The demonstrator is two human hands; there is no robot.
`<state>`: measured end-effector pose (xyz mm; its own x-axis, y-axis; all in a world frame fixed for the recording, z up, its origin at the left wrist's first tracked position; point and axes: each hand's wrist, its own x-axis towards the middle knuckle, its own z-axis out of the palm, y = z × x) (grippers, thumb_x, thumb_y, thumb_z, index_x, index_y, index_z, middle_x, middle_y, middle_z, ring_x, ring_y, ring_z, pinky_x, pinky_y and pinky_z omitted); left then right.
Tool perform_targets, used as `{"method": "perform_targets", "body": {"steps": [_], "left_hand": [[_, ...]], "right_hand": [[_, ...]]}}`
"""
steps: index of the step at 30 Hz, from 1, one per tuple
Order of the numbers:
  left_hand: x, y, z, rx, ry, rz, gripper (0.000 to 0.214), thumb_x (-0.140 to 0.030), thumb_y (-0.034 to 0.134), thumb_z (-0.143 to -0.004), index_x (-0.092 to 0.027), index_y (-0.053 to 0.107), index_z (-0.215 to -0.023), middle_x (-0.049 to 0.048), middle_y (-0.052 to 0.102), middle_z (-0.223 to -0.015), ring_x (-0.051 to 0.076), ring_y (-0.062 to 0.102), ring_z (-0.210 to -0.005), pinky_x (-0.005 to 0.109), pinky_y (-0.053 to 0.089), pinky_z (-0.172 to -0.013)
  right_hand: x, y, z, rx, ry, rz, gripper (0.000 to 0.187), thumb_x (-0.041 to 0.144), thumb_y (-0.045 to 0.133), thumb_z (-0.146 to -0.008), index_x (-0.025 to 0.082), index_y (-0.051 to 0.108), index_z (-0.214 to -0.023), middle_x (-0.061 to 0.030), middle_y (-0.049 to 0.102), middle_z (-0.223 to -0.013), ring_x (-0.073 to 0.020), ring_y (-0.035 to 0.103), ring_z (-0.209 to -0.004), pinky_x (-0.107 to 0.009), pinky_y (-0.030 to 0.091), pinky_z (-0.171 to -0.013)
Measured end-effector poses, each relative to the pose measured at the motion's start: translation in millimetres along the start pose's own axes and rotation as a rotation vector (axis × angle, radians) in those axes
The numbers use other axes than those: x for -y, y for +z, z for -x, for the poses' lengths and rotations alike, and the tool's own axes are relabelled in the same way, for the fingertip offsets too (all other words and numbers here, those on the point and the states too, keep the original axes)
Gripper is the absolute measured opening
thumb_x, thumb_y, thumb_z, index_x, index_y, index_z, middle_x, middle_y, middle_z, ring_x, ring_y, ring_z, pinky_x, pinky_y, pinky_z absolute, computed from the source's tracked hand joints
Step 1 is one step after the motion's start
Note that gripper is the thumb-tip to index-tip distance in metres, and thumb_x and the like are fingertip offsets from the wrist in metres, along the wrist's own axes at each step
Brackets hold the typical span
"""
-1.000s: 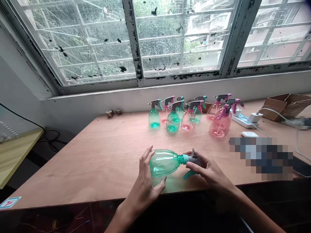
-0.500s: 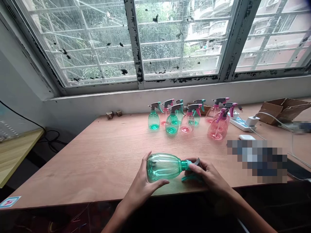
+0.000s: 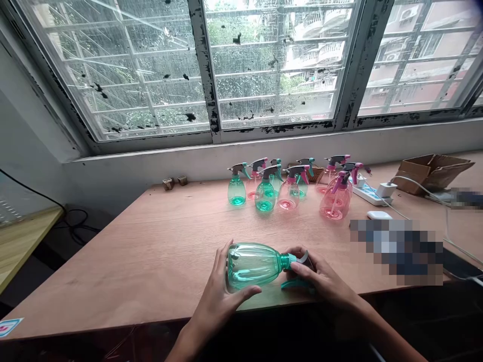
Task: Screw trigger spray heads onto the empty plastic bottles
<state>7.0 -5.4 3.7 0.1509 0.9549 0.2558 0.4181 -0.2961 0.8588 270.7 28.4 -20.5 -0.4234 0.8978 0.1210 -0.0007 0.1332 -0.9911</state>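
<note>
A clear green spray bottle (image 3: 254, 264) lies sideways between my hands, over the near part of the table, its base to the left. My left hand (image 3: 221, 289) cups the base end, thumb along the lower side. Around the teal collar and spray head, my right hand (image 3: 311, 271) is closed, with thumb and fingers at the neck. The teal trigger (image 3: 297, 284) sticks out below the right fingers; most of the dark head is hidden by that hand. Farther back stand several spray bottles, among them a green one (image 3: 264, 196) and a pink one (image 3: 288, 196).
More pink bottles (image 3: 335, 203) stand at the right of the group. Beside them lie a white power strip (image 3: 372, 193) with cables and an open cardboard box (image 3: 432, 173). Two small brown blocks (image 3: 168, 184) sit at the table's back left. A blurred patch covers items at right.
The view has shifted slightly. Both hands keep their hold on the green spray bottle, which has barely moved.
</note>
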Motion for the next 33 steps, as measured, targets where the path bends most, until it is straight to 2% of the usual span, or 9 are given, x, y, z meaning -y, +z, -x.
{"method": "perform_targets", "body": {"steps": [9, 13, 16, 19, 23, 27, 29, 31, 33], "left_hand": [[-0.7, -0.5, 0.3, 0.038, -0.006, 0.011, 0.097, -0.039, 0.082, -0.076, -0.036, 0.022, -0.153, 0.0090, 0.039, -0.150, 0.034, 0.039, -0.140, 0.048, 0.038, -0.114], [2.8, 1.8, 1.0, 0.030, 0.003, -0.002, 0.102, -0.035, 0.083, -0.075, -0.034, 0.018, -0.154, 0.0103, 0.036, -0.154, 0.035, 0.036, -0.142, 0.051, 0.035, -0.116], [4.3, 1.9, 2.2, 0.063, -0.009, 0.067, 0.108, -0.035, 0.085, -0.073, -0.031, 0.014, -0.154, 0.0132, 0.033, -0.157, 0.035, 0.037, -0.142, 0.050, 0.037, -0.115], [3.0, 0.3, 2.7, 0.098, -0.065, 0.152, 0.107, -0.038, 0.080, -0.077, -0.029, 0.008, -0.156, 0.0148, 0.032, -0.158, 0.035, 0.038, -0.142, 0.052, 0.034, -0.117], [0.9, -1.3, 1.5, 0.101, -0.055, 0.123, 0.100, -0.037, 0.079, -0.079, -0.028, 0.016, -0.156, 0.0128, 0.029, -0.160, 0.034, 0.028, -0.148, 0.052, 0.025, -0.122], [5.6, -0.8, 0.9, 0.154, -0.028, 0.155, 0.099, -0.032, 0.076, -0.083, -0.036, 0.009, -0.156, 0.0099, 0.029, -0.161, 0.031, 0.040, -0.142, 0.049, 0.036, -0.117], [10.0, -0.7, 1.5, 0.165, -0.024, 0.144, 0.106, -0.031, 0.077, -0.082, -0.036, 0.002, -0.156, 0.0114, 0.030, -0.160, 0.031, 0.044, -0.140, 0.050, 0.036, -0.116], [13.9, -1.2, 2.5, 0.158, -0.025, 0.122, 0.113, -0.033, 0.081, -0.078, -0.034, -0.001, -0.157, 0.0131, 0.027, -0.162, 0.033, 0.038, -0.143, 0.053, 0.032, -0.118], [15.8, -2.2, 3.3, 0.137, -0.027, 0.101, 0.111, -0.038, 0.081, -0.077, -0.029, 0.004, -0.157, 0.0141, 0.023, -0.163, 0.036, 0.028, -0.148, 0.055, 0.026, -0.120]], "right_hand": [[2.2, 1.1, -1.8, -0.002, 0.094, -0.031, 0.038, 0.050, 0.073, -0.083, 0.015, 0.062, -0.094, 0.0022, 0.062, -0.066, -0.0137, 0.053, -0.060, -0.025, 0.039, -0.056], [1.2, 1.6, -2.8, -0.006, 0.090, -0.091, 0.038, 0.050, 0.073, -0.083, 0.016, 0.060, -0.094, 0.0021, 0.063, -0.064, -0.0148, 0.055, -0.059, -0.026, 0.039, -0.057], [2.8, 0.9, -2.5, 0.000, 0.092, -0.091, 0.038, 0.049, 0.075, -0.081, 0.016, 0.060, -0.093, 0.0016, 0.064, -0.067, -0.0149, 0.056, -0.061, -0.026, 0.041, -0.058], [4.0, 0.2, -1.9, 0.012, 0.099, -0.082, 0.037, 0.048, 0.076, -0.081, 0.016, 0.060, -0.093, 0.0013, 0.065, -0.069, -0.0149, 0.058, -0.062, -0.025, 0.042, -0.059], [3.2, -0.2, -1.7, 0.016, 0.105, -0.102, 0.038, 0.048, 0.074, -0.082, 0.016, 0.060, -0.098, 0.0012, 0.066, -0.067, -0.0155, 0.060, -0.062, -0.026, 0.043, -0.059], [3.4, 0.1, -2.8, -0.007, 0.092, -0.108, 0.039, 0.049, 0.075, -0.082, 0.016, 0.061, -0.096, -0.0002, 0.069, -0.066, -0.0168, 0.063, -0.062, -0.027, 0.047, -0.060], [3.8, 0.6, -2.9, -0.006, 0.096, -0.116, 0.039, 0.050, 0.074, -0.081, 0.017, 0.060, -0.094, -0.0007, 0.071, -0.067, -0.0180, 0.066, -0.061, -0.029, 0.049, -0.060], [3.8, 1.2, -2.6, 0.000, 0.100, -0.131, 0.038, 0.051, 0.074, -0.081, 0.018, 0.059, -0.094, -0.0010, 0.072, -0.068, -0.0190, 0.068, -0.060, -0.030, 0.050, -0.060], [3.7, 1.8, -2.2, 0.002, 0.101, -0.141, 0.038, 0.050, 0.074, -0.081, 0.018, 0.058, -0.093, -0.0012, 0.073, -0.069, -0.0193, 0.069, -0.060, -0.030, 0.051, -0.061]]}}
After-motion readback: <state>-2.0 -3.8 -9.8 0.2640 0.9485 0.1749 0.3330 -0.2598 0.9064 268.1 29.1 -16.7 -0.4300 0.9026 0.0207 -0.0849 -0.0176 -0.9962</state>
